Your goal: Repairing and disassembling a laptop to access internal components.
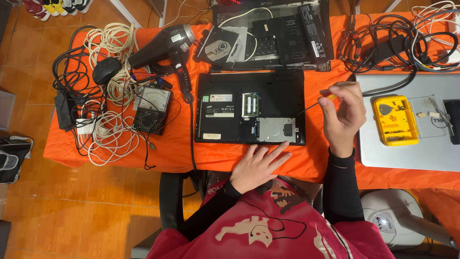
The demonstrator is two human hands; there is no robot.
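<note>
**Fingers on screwdriver over opened laptop base**

Fingers (330, 98) of the right hand (342, 120) are pinched around a thin screwdriver with an orange handle (320, 100); its dark shaft slants down to the left, tip just off the near right corner of the upturned black plastic laptop base (230, 108). The left hand (258, 165) lies flat and released, fingertips touching the base's near edge below the silver metal drive bay (277, 129). Green memory modules (250, 104) sit exposed beyond that bay.

Judgement: screw work at the drive bay is in hand; the next move calls for seating the tip squarely while the left hand steadies the base.

Right of the right hand, a yellow plastic bit case (395, 120) rests on a closed silver laptop (407, 153).
</note>
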